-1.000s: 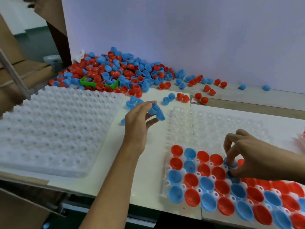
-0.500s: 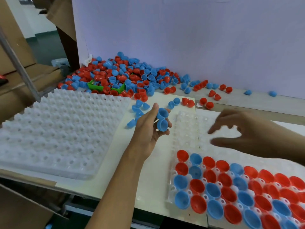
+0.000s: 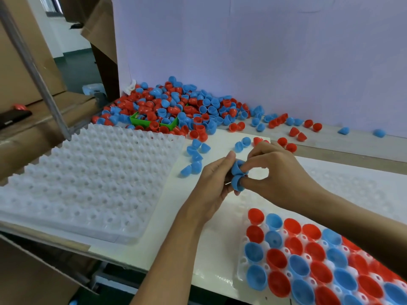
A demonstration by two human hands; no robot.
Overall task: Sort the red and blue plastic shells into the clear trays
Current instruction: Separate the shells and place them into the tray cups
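The right hand (image 3: 275, 172), open over the tray half a second ago, now meets the left hand (image 3: 211, 179), fingers of both pinching the blue shells (image 3: 237, 176) between them, above the half-filled clear tray (image 3: 241, 258), probably taking one for the next pocket.

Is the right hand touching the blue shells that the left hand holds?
Touching. The head view shows the right hand with fingertips on the blue shells, which the left hand grips from the other side.
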